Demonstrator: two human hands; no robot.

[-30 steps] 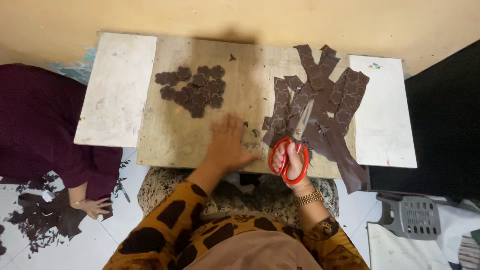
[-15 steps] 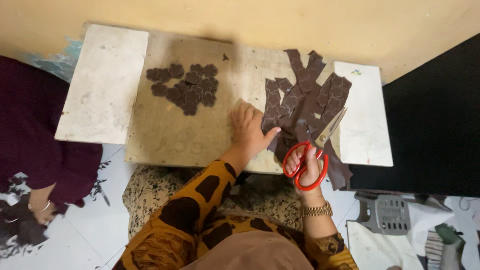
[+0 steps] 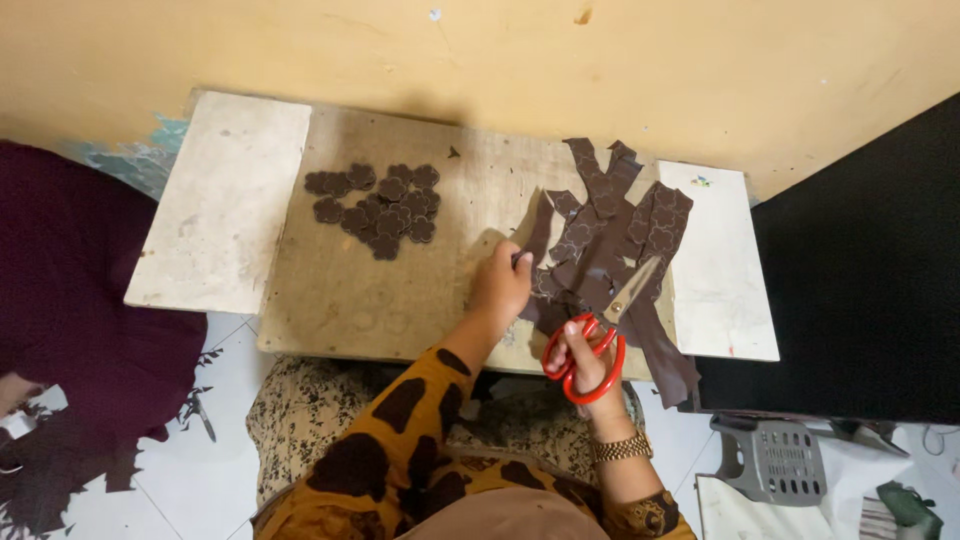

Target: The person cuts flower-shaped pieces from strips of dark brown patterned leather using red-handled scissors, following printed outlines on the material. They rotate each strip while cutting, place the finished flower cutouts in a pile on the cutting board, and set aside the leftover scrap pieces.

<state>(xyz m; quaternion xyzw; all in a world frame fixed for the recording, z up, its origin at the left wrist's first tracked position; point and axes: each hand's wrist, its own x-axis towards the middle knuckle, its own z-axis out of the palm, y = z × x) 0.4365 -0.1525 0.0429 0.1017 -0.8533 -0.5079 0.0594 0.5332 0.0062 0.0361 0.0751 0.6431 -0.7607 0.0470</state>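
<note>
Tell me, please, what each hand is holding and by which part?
The right hand holds scissors by their red handle loops. The left hand pinches a brown strip near its lower end.

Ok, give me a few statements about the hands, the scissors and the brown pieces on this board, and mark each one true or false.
1. The right hand holds red-handled scissors. True.
2. The left hand rests on the cut shapes. False: it is at the strips, apart from the shapes.
3. The cut shapes lie left of the strips on the board. True.
4. The scissors lie flat on the floor. False: they are held over the strips, blades pointing up and to the right.
5. A gold bracelet sits on the right wrist. True.
6. The strips are white. False: they are dark brown.
</note>
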